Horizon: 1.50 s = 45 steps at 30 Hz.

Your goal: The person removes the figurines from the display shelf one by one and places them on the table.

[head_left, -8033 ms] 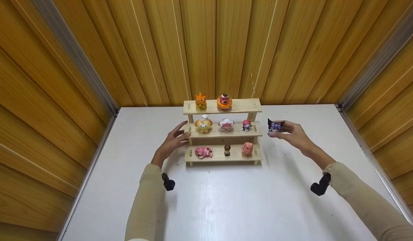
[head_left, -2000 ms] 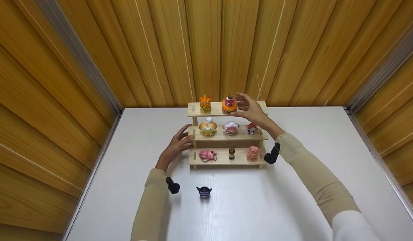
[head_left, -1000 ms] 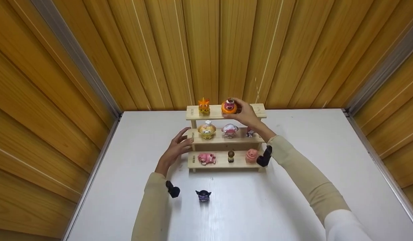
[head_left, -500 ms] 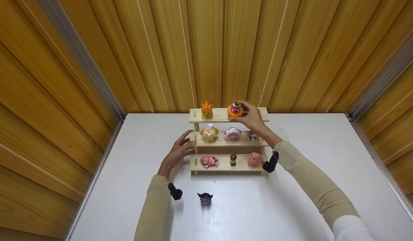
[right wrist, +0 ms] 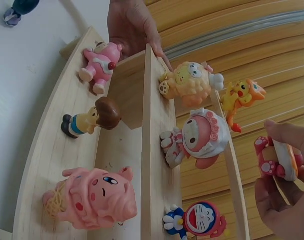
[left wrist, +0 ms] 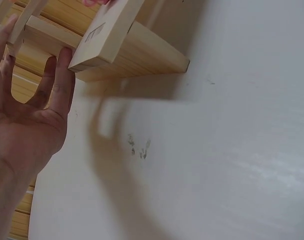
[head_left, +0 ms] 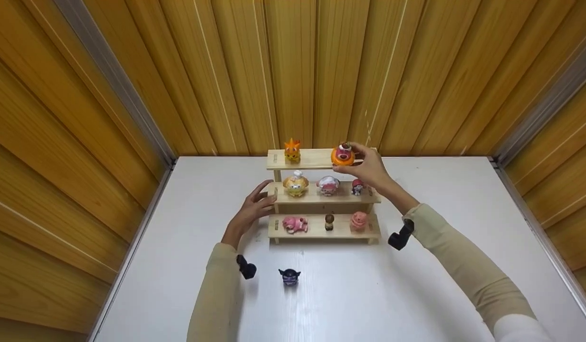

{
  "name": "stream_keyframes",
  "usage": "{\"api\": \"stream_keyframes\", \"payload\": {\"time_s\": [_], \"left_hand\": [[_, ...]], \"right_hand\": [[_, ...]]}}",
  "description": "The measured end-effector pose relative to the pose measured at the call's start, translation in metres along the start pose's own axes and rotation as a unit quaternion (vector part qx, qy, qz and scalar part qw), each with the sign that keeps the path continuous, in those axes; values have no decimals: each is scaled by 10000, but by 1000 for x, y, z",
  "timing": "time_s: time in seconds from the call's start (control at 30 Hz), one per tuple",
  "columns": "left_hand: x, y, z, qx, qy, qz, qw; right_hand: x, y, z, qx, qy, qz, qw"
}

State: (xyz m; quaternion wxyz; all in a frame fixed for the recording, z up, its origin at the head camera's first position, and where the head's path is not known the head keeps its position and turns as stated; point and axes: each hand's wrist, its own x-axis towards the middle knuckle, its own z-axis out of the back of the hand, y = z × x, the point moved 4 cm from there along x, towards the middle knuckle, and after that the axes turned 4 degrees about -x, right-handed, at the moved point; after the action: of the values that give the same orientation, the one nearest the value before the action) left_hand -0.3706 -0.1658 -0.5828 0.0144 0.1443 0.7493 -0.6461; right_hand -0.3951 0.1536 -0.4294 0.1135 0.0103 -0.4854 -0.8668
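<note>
A three-tier wooden display stand (head_left: pixel 312 200) holds several small toy figurines. On its top tier, my right hand (head_left: pixel 371 168) holds a pink bear figurine in an orange ring (head_left: pixel 343 156) between thumb and fingers. The right wrist view shows that bear figurine (right wrist: pixel 274 157) from the side, with the fingers around its base. My left hand (head_left: pixel 250 211) touches the left end of the middle tier, its fingers fairly straight; the left wrist view shows the left hand (left wrist: pixel 29 120) beside the stand's edge. An orange spiky-headed figurine (head_left: pixel 292 153) stands on the top tier's left part.
Middle tier: a chef-hat figurine (head_left: pixel 295 184), a white-hooded one (head_left: pixel 328 186) and a red-hooded one (head_left: pixel 357 187). Bottom tier: a lying pink figurine (head_left: pixel 295 224), a brown-haired one (head_left: pixel 329 222) and a pink round one (head_left: pixel 359 221). A black-eared figurine (head_left: pixel 289 277) stands on the white table (head_left: pixel 340 304).
The black-eared figurine went from my right hand to the table in front. My right hand then took hold of the bear figurine and shifted it rightward along the top tier. The left hand stays put.
</note>
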Motion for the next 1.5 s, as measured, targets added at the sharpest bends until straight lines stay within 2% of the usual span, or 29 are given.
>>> {"api": "stream_keyframes", "payload": {"time_s": [0.17, 0.37, 0.8, 1.03, 1.23, 1.5], "left_hand": [[-1, -3, 2, 17, -37, 31, 10000], [-3, -5, 3, 10, -163, 48, 9999], [-3, -11, 0, 184, 59, 88, 9998], [-6, -4, 1, 199, 8, 241, 9995], [-5, -3, 0, 198, -82, 129, 9997], [-3, -3, -3, 198, -67, 52, 9998]], "right_hand": [[-9, 6, 1, -30, 111, 106, 9999], [-23, 12, -2, 174, 217, 177, 9995], [-63, 22, -3, 47, 432, 671, 9968], [-85, 24, -12, 60, 660, 1050, 9923], [-101, 28, -17, 415, 888, 1265, 9871], [-119, 22, -25, 154, 966, 1434, 9848]]}}
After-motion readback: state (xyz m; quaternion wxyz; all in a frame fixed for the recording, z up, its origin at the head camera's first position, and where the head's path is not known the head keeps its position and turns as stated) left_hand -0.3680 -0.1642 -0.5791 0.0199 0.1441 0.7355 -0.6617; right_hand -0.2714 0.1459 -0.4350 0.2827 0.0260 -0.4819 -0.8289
